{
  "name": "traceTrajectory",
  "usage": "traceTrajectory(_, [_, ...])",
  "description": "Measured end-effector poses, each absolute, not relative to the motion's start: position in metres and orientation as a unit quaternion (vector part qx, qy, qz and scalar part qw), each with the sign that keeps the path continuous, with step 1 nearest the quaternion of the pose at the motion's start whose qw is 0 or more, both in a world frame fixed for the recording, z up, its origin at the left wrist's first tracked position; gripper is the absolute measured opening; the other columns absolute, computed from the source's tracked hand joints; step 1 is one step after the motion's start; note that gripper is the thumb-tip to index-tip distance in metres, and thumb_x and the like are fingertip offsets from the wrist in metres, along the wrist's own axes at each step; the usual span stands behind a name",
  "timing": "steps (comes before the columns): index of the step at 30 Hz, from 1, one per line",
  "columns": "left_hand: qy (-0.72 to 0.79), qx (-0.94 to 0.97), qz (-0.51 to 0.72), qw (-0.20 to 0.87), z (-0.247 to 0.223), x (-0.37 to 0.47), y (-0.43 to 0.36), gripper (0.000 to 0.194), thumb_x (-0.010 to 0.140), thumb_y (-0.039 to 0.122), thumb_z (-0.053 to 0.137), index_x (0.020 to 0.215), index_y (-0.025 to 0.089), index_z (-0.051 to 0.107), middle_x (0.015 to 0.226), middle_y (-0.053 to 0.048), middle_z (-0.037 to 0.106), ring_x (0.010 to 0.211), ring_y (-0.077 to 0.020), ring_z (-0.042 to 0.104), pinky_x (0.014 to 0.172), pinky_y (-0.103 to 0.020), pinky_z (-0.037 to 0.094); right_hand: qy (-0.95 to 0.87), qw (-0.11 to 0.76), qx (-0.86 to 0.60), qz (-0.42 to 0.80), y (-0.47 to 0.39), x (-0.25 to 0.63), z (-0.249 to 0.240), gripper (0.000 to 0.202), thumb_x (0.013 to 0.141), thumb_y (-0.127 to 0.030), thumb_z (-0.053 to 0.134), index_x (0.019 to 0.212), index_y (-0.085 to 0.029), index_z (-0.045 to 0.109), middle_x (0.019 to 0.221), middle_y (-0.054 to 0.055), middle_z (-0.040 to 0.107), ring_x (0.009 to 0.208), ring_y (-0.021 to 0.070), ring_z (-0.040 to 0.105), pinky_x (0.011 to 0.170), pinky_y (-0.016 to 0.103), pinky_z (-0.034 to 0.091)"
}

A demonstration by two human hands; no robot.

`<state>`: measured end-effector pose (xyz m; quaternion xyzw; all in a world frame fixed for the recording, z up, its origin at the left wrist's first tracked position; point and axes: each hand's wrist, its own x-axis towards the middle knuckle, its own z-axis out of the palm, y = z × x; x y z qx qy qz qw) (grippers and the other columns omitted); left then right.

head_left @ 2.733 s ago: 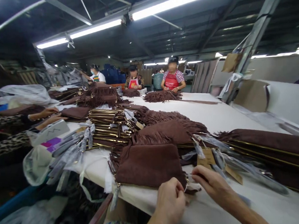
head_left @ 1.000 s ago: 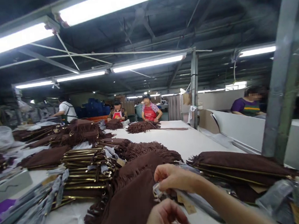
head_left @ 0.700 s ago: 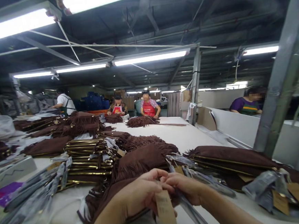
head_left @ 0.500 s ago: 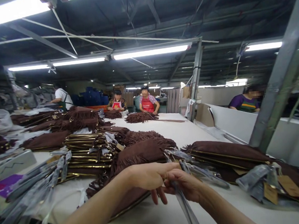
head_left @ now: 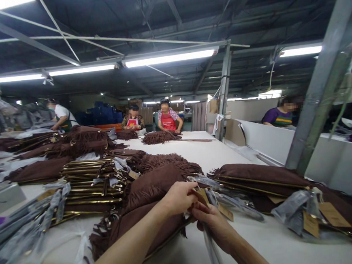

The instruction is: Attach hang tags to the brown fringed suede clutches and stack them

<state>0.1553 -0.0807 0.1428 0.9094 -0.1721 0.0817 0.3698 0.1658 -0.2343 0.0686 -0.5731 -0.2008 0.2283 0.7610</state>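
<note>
In the head view, my left hand [head_left: 179, 196] and my right hand [head_left: 212, 222] meet over the near edge of a dark brown fringed bag [head_left: 158, 218]. The fingers of the left one are pinched beside a kraft paper tag [head_left: 203, 194]; what lies between them is mostly hidden. My right hand is closed around a strap in clear plastic wrap [head_left: 214, 253], which hangs down toward me. Another kraft tag [head_left: 226, 212] lies just beyond the right fingers. More brown fringe bags [head_left: 155, 182] lie behind the hands.
A stack of gold-zippered brown bags [head_left: 91, 183] stands left, with plastic-wrapped straps [head_left: 34, 228] before it. More bags [head_left: 258, 176] and tags lie right. A metal post [head_left: 320, 71] rises at the right. Several co-workers [head_left: 169, 118] are across the white table [head_left: 195, 146].
The scene has shifted left as my head turned right. My left fingers have curled in from a more stretched pose, and the kraft tag now shows between my hands.
</note>
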Motion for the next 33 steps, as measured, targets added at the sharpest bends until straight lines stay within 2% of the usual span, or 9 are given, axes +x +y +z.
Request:
traceTrajectory(4, [-0.116, 0.886, 0.142, 0.427, 0.112, 0.126, -0.074, 0.044, 0.075, 0.021, 0.060, 0.119, 0.015, 0.058, 0.088, -0.005, 0.066, 0.075, -0.0197, 0.060, 0.068, -0.029, 0.046, -0.127, 0.776, -0.566, 0.248, -0.234, 0.174, 0.061, 0.035, 0.063, -0.045, 0.078, 0.079, -0.017, 0.066, 0.069, 0.000, 0.060, 0.061, 0.0121, 0.049, 0.052, 0.023, 0.029])
traceTrajectory(6, [-0.114, 0.917, 0.194, 0.328, 0.090, 0.109, -0.075, 0.043, 0.070, 0.019, 0.068, 0.112, 0.017, 0.060, 0.098, -0.007, 0.064, 0.086, -0.0234, 0.057, 0.075, -0.032, 0.044, -0.119, 0.783, -0.549, 0.267, -0.235, 0.177, 0.056, 0.033, 0.061, -0.042, 0.079, 0.076, -0.016, 0.065, 0.071, 0.000, 0.061, 0.062, 0.0121, 0.051, 0.051, 0.023, 0.030])
traceTrajectory(9, [-0.149, 0.943, 0.229, 0.190, 0.056, 0.095, -0.080, 0.019, 0.081, 0.011, 0.056, 0.096, 0.019, 0.065, 0.095, -0.009, 0.063, 0.084, -0.0242, 0.054, 0.073, -0.034, 0.041, -0.093, 0.792, -0.536, 0.277, -0.238, 0.180, 0.049, 0.035, 0.060, -0.043, 0.080, 0.079, -0.018, 0.064, 0.074, 0.000, 0.063, 0.064, 0.0134, 0.054, 0.051, 0.022, 0.032])
traceTrajectory(12, [-0.227, 0.926, 0.251, 0.163, 0.035, 0.094, -0.079, 0.019, 0.090, 0.010, 0.049, 0.086, 0.020, 0.066, 0.097, -0.008, 0.065, 0.086, -0.0226, 0.055, 0.074, -0.033, 0.041, -0.162, 0.758, -0.567, 0.278, -0.247, 0.182, 0.048, 0.032, 0.065, -0.045, 0.079, 0.081, -0.020, 0.067, 0.076, 0.000, 0.063, 0.070, 0.0148, 0.057, 0.054, 0.023, 0.034])
traceTrajectory(19, [-0.328, 0.899, 0.250, 0.145, 0.019, 0.087, -0.057, 0.016, 0.094, 0.019, 0.055, 0.090, 0.024, 0.070, 0.103, -0.007, 0.069, 0.088, -0.0213, 0.059, 0.079, -0.032, 0.042, -0.474, 0.473, -0.719, 0.186, -0.265, 0.195, 0.054, 0.020, 0.082, -0.025, 0.061, 0.064, -0.022, 0.070, 0.088, 0.003, 0.063, 0.086, 0.0199, 0.058, 0.081, 0.033, 0.044])
traceTrajectory(24, [-0.217, 0.908, 0.239, 0.265, 0.009, 0.080, -0.055, 0.027, 0.093, 0.013, 0.047, 0.077, 0.021, 0.067, 0.094, -0.007, 0.065, 0.086, -0.0182, 0.059, 0.076, -0.025, 0.046, -0.490, 0.340, -0.802, 0.031, -0.262, 0.193, 0.041, 0.029, 0.075, -0.005, 0.046, 0.063, -0.021, 0.066, 0.108, 0.008, 0.064, 0.103, 0.0246, 0.057, 0.089, 0.039, 0.042])
traceTrajectory(27, [-0.168, 0.895, 0.256, 0.323, 0.004, 0.080, -0.055, 0.025, 0.089, 0.010, 0.047, 0.074, 0.019, 0.065, 0.093, -0.007, 0.061, 0.086, -0.0182, 0.057, 0.074, -0.024, 0.046, -0.414, 0.386, -0.824, -0.033, -0.257, 0.174, 0.036, 0.025, 0.081, -0.011, 0.044, 0.078, -0.022, 0.066, 0.097, 0.008, 0.065, 0.093, 0.0237, 0.059, 0.080, 0.036, 0.044])
traceTrajectory(30, [-0.159, 0.875, 0.278, 0.363, 0.003, 0.082, -0.054, 0.024, 0.087, 0.010, 0.045, 0.074, 0.019, 0.063, 0.092, -0.008, 0.059, 0.086, -0.0190, 0.057, 0.074, -0.026, 0.046, -0.307, 0.468, -0.826, 0.062, -0.247, 0.148, 0.025, 0.018, 0.088, -0.030, 0.048, 0.079, -0.022, 0.061, 0.073, 0.002, 0.063, 0.070, 0.0196, 0.059, 0.065, 0.031, 0.044])
traceTrajectory(33, [-0.151, 0.860, 0.290, 0.392, 0.006, 0.083, -0.055, 0.023, 0.087, 0.010, 0.046, 0.073, 0.019, 0.061, 0.089, -0.008, 0.058, 0.084, -0.0187, 0.056, 0.072, -0.025, 0.047, -0.223, 0.559, -0.785, 0.148, -0.229, 0.127, 0.003, 0.014, 0.080, -0.035, 0.059, 0.082, -0.021, 0.060, 0.078, 0.002, 0.066, 0.074, 0.0210, 0.061, 0.068, 0.031, 0.046])
